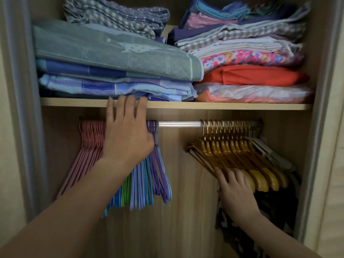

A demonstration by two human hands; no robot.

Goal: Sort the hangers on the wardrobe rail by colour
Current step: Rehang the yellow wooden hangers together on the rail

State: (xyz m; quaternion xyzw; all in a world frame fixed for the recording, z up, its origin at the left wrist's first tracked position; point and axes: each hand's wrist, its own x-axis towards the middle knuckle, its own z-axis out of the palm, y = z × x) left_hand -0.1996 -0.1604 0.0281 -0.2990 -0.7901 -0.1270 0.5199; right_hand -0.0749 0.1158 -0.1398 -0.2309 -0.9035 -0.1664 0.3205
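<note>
Left hand raised at 10 o'clock, fingers spread over rail; right hand at 4 o'clock, fingers narrow, apparently touching yellow hangers.

This is a home, seen from inside an open bedroom wardrobe of pale wood-grain board. Across the upper half of the frame, a shelf carries stacks of folded bedding and clothes, checked, floral and plain. Below it, a metal rail runs across the middle, hung with bunches of coloured plastic hangers at left and yellow hangers at right.
</note>
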